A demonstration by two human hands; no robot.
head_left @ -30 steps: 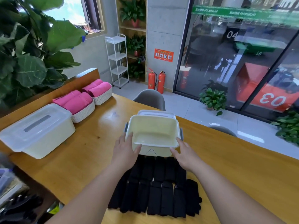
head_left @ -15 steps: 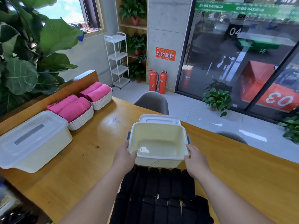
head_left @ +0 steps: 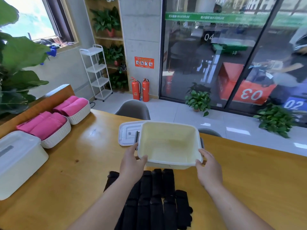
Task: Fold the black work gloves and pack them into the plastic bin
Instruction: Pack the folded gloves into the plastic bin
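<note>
An empty cream plastic bin (head_left: pixel 169 143) is in the middle of the wooden table (head_left: pixel 79 171), tipped with its opening towards me. My left hand (head_left: pixel 132 161) grips its near left corner, thumb over the rim. My right hand (head_left: pixel 208 168) holds the near right corner. Several black work gloves (head_left: pixel 154 200) lie flat in rows on the table just below the bin, between my forearms. The bin's white lid (head_left: pixel 128 132) lies on the table behind the bin's left side.
A second lidded cream bin (head_left: pixel 18 161) stands at the left edge. Two white woven baskets (head_left: pixel 56 138) with pink folded cloths sit behind it. Grey chairs (head_left: pixel 133 110) stand beyond the table's far edge. A large leafy plant (head_left: pixel 16 67) is at the far left.
Both hands have lifted and tilted the bin and shifted it to the right, uncovering the lid behind it. The camera view has moved closer and up.
</note>
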